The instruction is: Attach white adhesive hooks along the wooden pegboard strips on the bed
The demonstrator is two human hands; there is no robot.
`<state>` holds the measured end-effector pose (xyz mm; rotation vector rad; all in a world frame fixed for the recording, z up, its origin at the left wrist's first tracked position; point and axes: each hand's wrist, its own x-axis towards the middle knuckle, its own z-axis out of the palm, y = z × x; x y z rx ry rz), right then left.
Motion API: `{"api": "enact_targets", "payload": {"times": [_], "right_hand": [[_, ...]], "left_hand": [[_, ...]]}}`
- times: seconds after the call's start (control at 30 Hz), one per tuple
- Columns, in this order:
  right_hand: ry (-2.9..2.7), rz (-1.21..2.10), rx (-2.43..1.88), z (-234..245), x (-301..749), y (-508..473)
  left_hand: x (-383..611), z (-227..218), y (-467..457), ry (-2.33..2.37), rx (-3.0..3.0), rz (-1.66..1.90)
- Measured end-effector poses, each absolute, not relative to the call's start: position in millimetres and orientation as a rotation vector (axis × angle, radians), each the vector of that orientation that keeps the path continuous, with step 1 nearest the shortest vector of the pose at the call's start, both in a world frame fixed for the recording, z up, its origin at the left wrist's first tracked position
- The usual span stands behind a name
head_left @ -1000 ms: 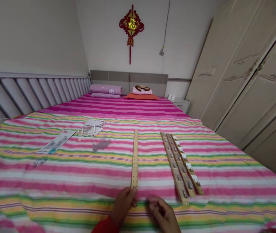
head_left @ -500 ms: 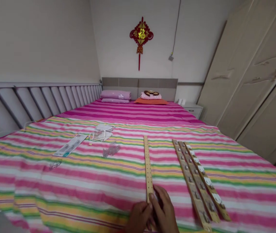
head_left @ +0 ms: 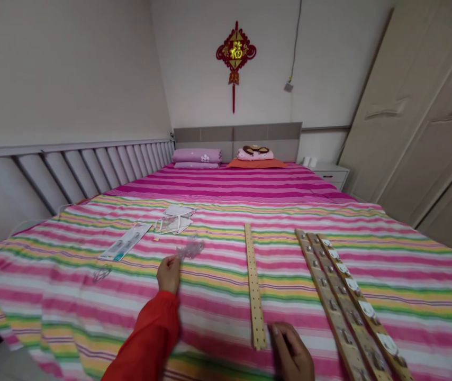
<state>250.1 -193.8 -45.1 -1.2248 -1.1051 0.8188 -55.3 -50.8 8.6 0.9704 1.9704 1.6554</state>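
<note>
Bedspread (head_left: 91, 296), striped pink, green and yellow, lies under everything here. My left hand (head_left: 169, 273), red sleeve (head_left: 146, 338) stretched forward, is at the near edge of a clear bag (head_left: 190, 247). Its fingers are turned away from me, so I cannot tell whether they pinch the bag or only touch it. My right hand (head_left: 292, 353) sits low on the spread, fingers curled, just beside the near end of a holed strip (head_left: 253, 280) running straight away from me. I cannot tell whether it holds anything. Right of it lie three fitted strips (head_left: 341, 296), side by side. Beyond the bag, to the left, lie a card pack (head_left: 126, 242) and flat packets (head_left: 173, 219).
</note>
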Motion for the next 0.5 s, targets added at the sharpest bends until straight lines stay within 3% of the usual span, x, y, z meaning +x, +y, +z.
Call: {"api": "enact_targets", "payload": {"times": [0.23,0.5], "right_hand": [[-1.126,0.864,-1.226,-45,253,-193],[-1.136,0.856,-1.22,-44,254,-194]], "left_hand": [[-71,-5,-23,2.315,0.856,1.441],[-83,-18,-32,2.107,0.978,1.448]]}}
